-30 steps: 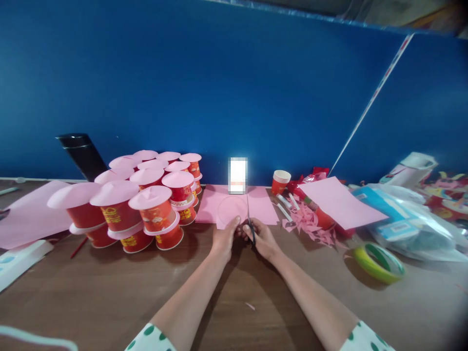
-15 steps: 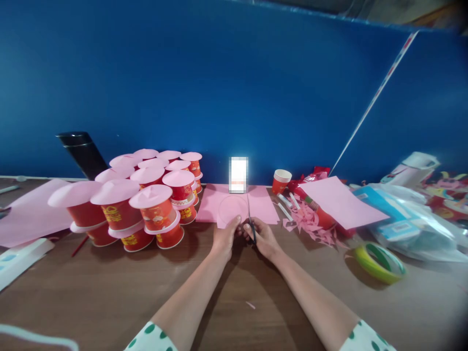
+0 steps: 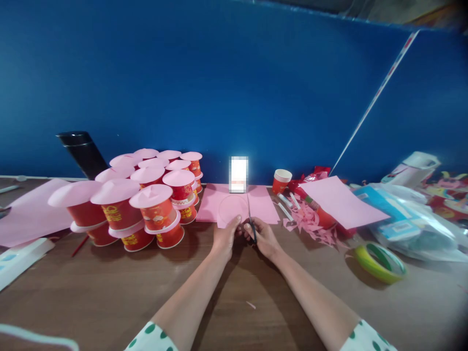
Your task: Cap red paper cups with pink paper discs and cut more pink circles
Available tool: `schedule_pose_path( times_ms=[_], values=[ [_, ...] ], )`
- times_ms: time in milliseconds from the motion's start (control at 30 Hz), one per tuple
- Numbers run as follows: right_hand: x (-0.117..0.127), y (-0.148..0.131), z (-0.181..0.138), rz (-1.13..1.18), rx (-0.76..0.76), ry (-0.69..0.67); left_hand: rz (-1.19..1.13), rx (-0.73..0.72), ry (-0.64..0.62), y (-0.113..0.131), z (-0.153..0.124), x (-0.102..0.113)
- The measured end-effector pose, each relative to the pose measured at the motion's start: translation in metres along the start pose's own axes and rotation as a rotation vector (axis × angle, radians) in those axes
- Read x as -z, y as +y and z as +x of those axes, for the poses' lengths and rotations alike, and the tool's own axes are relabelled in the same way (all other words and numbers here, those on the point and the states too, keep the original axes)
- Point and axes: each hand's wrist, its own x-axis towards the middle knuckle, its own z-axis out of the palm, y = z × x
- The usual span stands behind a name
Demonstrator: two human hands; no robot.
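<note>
My left hand point(image 3: 224, 236) pinches the near edge of a pink paper sheet point(image 3: 230, 207) with a circle drawn on it. My right hand point(image 3: 263, 236) grips scissors point(image 3: 250, 217), whose blades point away from me along the right side of the circle. Both hands meet at the middle of the brown table point(image 3: 109, 292). More pink paper point(image 3: 261, 204) lies flat beneath, reaching toward the blue wall.
A cluster of red paper cups with pink paper lids point(image 3: 146, 200) stands to the left. A black flask point(image 3: 82, 153) leans behind them. Pink sheets point(image 3: 341, 202), pink scraps point(image 3: 310, 222), glue sticks point(image 3: 287, 202), a red cup point(image 3: 281, 181), a green tape roll point(image 3: 380, 263) and plastic bags point(image 3: 409, 224) lie right.
</note>
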Motion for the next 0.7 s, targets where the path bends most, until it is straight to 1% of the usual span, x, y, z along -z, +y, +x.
schedule_pose_path(
  times_ms=[333, 700],
  values=[
    [0.0006, -0.0014, -0.0012, -0.033, -0.001, 0.002, -0.007, 0.009, 0.012, 0.0035, -0.0023, -0.0004],
    [0.0000, -0.0028, -0.0018, -0.042, -0.024, 0.016, 0.009, -0.003, 0.028, 0.0000, 0.0013, 0.0018]
  ],
)
